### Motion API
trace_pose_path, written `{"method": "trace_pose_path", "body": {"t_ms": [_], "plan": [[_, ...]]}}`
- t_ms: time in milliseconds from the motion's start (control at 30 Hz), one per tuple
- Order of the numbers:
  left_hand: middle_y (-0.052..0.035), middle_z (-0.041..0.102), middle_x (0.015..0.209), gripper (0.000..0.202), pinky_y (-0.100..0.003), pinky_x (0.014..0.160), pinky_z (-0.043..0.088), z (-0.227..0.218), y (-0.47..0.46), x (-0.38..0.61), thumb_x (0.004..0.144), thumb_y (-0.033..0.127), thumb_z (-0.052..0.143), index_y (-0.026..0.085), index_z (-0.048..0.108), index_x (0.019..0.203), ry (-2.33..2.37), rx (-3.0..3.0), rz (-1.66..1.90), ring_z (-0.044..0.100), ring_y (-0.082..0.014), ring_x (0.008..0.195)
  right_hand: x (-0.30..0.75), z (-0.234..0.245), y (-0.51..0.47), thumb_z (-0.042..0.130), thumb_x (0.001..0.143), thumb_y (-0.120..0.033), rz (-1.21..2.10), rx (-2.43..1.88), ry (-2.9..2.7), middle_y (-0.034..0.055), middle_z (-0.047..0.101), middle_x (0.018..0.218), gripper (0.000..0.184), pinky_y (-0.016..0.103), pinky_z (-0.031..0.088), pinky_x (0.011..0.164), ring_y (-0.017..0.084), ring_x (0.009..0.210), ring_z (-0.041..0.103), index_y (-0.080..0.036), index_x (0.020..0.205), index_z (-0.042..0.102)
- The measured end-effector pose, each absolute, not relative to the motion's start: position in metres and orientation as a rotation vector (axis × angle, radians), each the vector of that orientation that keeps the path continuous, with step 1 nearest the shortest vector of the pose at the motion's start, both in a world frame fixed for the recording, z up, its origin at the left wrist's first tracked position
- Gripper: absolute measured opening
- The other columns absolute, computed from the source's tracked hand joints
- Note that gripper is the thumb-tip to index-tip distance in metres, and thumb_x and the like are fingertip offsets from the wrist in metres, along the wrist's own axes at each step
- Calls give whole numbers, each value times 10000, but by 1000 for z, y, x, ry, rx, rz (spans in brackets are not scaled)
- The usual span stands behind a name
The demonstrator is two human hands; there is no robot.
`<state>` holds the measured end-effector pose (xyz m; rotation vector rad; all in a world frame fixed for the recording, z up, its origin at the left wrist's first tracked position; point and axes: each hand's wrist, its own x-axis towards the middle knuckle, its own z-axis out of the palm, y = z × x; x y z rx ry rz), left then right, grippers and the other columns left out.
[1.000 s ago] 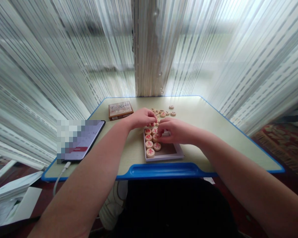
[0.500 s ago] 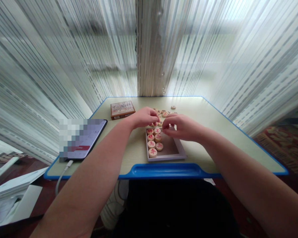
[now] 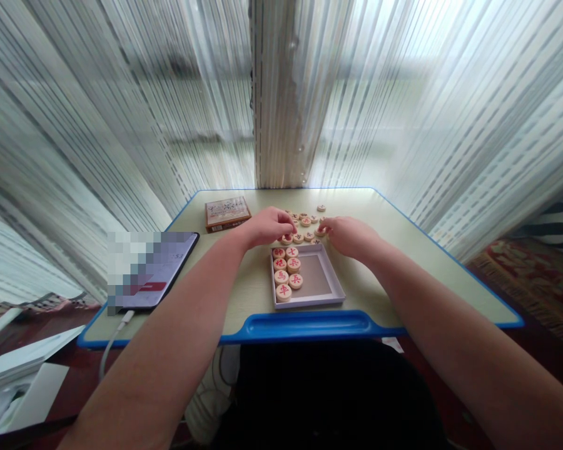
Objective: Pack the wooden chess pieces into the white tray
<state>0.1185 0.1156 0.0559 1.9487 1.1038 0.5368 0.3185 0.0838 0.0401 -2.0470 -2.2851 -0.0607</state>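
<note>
A shallow white box tray (image 3: 334, 287) lies on the pale desk (image 3: 403, 262), with several round wooden chess pieces (image 3: 285, 270) lined in two columns along its left side. More loose pieces (image 3: 304, 226) lie scattered just beyond the tray. My left hand (image 3: 265, 226) rests over the left of that scatter, fingers curled, its fingertips pinching at a piece. My right hand (image 3: 349, 235) reaches the scatter's right edge, fingers closed on a piece.
A brown box lid (image 3: 227, 212) lies at the far left of the desk. A phone (image 3: 150, 269) with a white cable lies near the left edge. Striped curtains surround the desk. A blue groove (image 3: 309, 325) runs along the front edge.
My right hand has lifted off the tray and moved back to the loose pieces beyond it. The left hand stayed over the scatter. The tray's pieces now show uncovered.
</note>
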Motion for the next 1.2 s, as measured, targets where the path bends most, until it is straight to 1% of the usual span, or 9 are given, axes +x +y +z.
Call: {"method": "trace_pose_path", "body": {"t_ms": [200, 367, 433, 533, 667, 733, 900, 1067, 1200], "plan": [[-26, 629, 620, 170, -172, 441, 334, 57, 116, 119, 648, 153, 534, 125, 671, 744, 1081, 1927, 573, 493, -77, 516, 314, 38, 84, 487, 835, -337, -79, -1897, -2245, 89, 696, 996, 304, 298, 465, 670, 213, 830, 633, -233, 1061, 660], [-45, 660, 671, 191, -170, 442, 330, 58, 114, 119, 660, 139, 540, 116, 684, 782, 1034, 1895, 570, 505, -77, 538, 312, 35, 87, 501, 830, -302, -74, -1833, -2304, 95, 687, 998, 244, 302, 459, 701, 223, 872, 626, -224, 970, 684], [-47, 659, 672, 193, -169, 434, 316, 58, 115, 119, 674, 151, 550, 112, 686, 806, 1033, 1896, 606, 499, -74, 532, 312, 36, 87, 479, 852, -305, -79, -1775, -2271, 104, 680, 1012, 250, 307, 460, 724, 218, 880, 622, -212, 978, 674], [-63, 664, 694, 191, -173, 434, 314, 57, 116, 118, 712, 232, 584, 104, 681, 814, 1006, 1896, 629, 494, -72, 529, 309, 40, 83, 479, 866, -312, -44, -1573, -2201, 104, 675, 994, 253, 304, 466, 728, 195, 852, 617, -185, 1010, 644], [-98, 684, 776, 344, -181, 441, 326, 57, 116, 118, 742, 411, 605, 95, 678, 859, 967, 1894, 641, 521, -85, 568, 305, 48, 75, 512, 854, -297, -41, -1323, -2112, 81, 681, 910, 209, 300, 473, 703, 175, 789, 610, -174, 977, 629], [-108, 689, 831, 379, -183, 461, 348, 59, 115, 117, 747, 438, 606, 97, 677, 895, 953, 1889, 697, 553, -96, 618, 304, 50, 72, 516, 850, -280, -54, -1244, -2132, 75, 680, 878, 179, 306, 474, 700, 175, 778, 608, -180, 937, 637], [-100, 691, 816, 366, -207, 519, 398, 63, 114, 115, 752, 417, 621, 107, 676, 939, 913, 1858, 724, 584, -107, 646, 303, 50, 69, 510, 857, -276, -30, -1129, -2177, 80, 678, 865, 182, 311, 475, 715, 175, 789, 606, -174, 939, 636], [-87, 686, 800, 340, -245, 600, 451, 63, 114, 115, 714, 345, 679, 96, 669, 946, 837, 1834, 742, 581, -102, 646, 303, 51, 68, 527, 847, -308, -38, -1191, -2176, 67, 678, 846, 175, 307, 474, 694, 172, 772, 610, -186, 917, 632], [-81, 675, 799, 353, -260, 622, 459, 65, 113, 115, 679, 341, 712, 83, 660, 914, 849, 1812, 817, 572, -97, 647, 301, 51, 66, 516, 851, -297, 56, -1218, -2103, 62, 688, 847, 174, 302, 483, 676, 162, 741, 622, -183, 953, 598]]}}
